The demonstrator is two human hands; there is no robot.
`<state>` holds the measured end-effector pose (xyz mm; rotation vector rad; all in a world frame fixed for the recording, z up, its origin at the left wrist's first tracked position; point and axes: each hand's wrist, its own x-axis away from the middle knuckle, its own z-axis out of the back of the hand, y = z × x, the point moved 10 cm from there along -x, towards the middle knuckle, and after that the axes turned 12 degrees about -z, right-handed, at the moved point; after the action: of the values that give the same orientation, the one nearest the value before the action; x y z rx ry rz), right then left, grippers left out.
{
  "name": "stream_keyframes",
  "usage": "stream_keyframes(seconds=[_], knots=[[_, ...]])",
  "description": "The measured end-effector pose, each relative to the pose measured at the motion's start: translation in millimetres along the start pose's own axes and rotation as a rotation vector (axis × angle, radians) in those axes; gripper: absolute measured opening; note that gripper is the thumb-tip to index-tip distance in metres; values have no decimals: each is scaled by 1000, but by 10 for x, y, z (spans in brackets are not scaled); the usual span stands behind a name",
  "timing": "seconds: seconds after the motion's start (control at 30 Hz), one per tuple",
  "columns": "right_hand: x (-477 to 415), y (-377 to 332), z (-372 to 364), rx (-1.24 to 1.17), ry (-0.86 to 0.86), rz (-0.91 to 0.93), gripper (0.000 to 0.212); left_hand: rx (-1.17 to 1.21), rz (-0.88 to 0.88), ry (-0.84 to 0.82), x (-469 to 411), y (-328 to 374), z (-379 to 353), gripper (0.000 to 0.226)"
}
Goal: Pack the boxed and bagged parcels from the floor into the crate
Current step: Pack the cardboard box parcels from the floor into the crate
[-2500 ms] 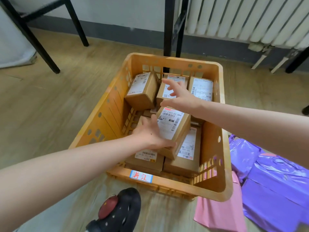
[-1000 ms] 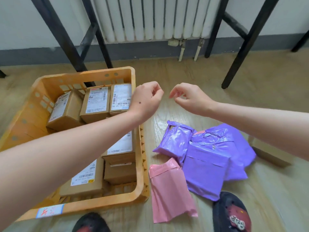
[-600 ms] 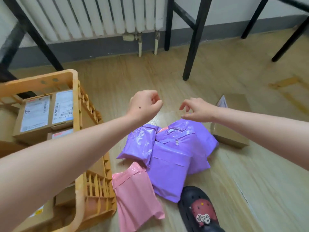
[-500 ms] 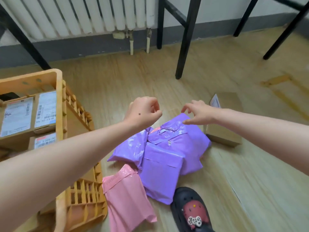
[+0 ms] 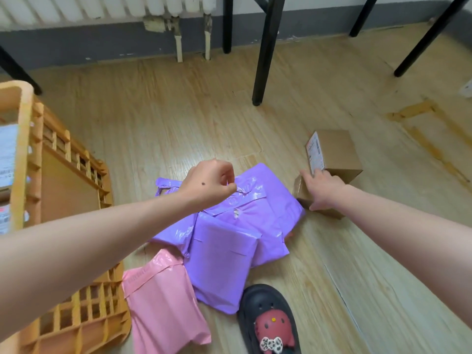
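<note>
Wooden floor (image 5: 178, 123) by the radiator (image 5: 102, 6): our right hand (image 5: 323, 190) lays spread fingers on the lone cardboard box (image 5: 337, 154), seemingly to lift it; our left hand (image 5: 209, 185) hovers curled, empty, above the purple bags (image 5: 229, 233), crate (image 5: 23, 149) waiting at left.

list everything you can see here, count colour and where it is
crate: 1, orange, on the floor at the left edge
labelled parcels: count unclear, white labels showing, inside the crate, cut off by the frame
purple bags: 3 by the look, purple, piled on the floor in the middle
pink bag: 1, pink, on the floor between the crate and the purple pile
cardboard box: 1, brown with a white label, on the floor right of the bags
table legs: several, black, far side near the wall
radiator: 1, white, on the wall, top left
shoe: 1, black with a red charm, bottom centre
left hand: 1, fingers curled, above the purple bags
right hand: 1, touches the cardboard box
</note>
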<state>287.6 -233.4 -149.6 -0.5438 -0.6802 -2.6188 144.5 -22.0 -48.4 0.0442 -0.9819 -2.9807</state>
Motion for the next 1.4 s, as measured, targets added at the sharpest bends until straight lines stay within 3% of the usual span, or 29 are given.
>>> stream_keyframes(seconds=[0.23,0.5,0.73,0.9,1.07,1.17,1.3,1.4], knots=[[-52,43,-149,-31,1,-16,105,12,82,51,99,-280,175,25],[59,1,-290,-85,2,-42,85,25,79,52,140,-290,207,25],[142,130,-144,-67,42,-84,92,10,54,38,196,-237,311,29],[291,11,376,-110,156,-6,93,34,4,89,156,-83,584,22],[603,-558,1218,-20,323,243,100,75,4,40,157,45,780,6],[885,-1010,1937,-45,466,373,102,147,54,107,212,-31,1011,26],[1454,-1613,2776,-276,663,554,97,161,160,255,415,-297,1448,63],[1802,-1950,3127,-501,769,610,100,134,182,350,619,-491,1860,68]])
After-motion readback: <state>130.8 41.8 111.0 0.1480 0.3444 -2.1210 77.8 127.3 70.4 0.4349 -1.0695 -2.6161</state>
